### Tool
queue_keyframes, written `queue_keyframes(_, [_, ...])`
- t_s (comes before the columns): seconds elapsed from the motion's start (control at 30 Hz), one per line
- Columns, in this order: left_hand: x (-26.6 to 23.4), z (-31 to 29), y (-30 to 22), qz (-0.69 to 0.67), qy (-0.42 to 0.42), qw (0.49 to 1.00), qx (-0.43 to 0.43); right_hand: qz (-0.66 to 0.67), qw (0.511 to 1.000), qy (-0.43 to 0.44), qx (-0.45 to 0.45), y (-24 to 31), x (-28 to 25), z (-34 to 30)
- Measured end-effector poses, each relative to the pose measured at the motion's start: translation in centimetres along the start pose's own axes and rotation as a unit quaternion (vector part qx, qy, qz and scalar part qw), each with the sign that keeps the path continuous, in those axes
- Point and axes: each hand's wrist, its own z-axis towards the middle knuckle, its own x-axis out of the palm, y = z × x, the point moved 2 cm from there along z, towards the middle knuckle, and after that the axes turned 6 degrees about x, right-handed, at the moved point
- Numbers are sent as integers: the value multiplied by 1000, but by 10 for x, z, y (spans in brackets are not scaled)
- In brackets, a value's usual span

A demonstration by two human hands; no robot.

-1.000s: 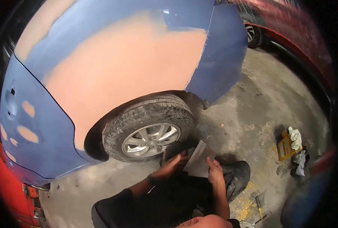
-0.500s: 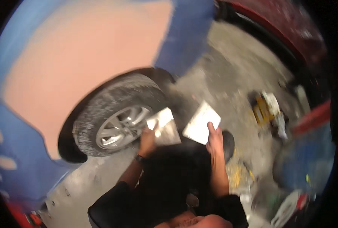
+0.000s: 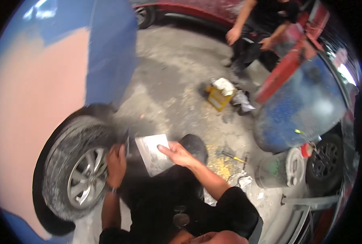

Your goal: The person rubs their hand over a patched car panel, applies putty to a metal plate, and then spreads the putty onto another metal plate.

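My right hand grips a flat, pale, shiny square plate, with the thumb across its face. My left hand is closed on a second thin plate, turned nearly edge-on so that little of its face shows. Both hands are over my lap, a small gap apart. Close by my left hand is the car's wheel, with a dusty tyre and silver spokes. Above the wheel, a broad peach-coloured patch covers part of the blue car body.
A person in dark clothes is at the upper right, beside a red post. On the concrete floor stand a yellow box with crumpled paper and a grey bucket. A blue curved panel and a loose wheel are farther right.
My view has swung right, bringing the other person and the bucket into clear sight. The left plate has turned from face-on to nearly edge-on. Both hands still hold their plates.
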Motion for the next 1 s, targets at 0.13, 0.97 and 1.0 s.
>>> queue_keyframes(0.13, [15, -23, -22, -112, 74, 986, 97, 250, 956, -91, 121, -52, -31, 20])
queue_keyframes(0.97, [9, -163, 98, -81, -44, 964, -250, -73, 955, -268, 108, -34, -76, -24])
queue_keyframes(1.0, [6, -179, 100, -77, -43, 961, -261, -48, 962, -236, 131, -40, -76, -28])
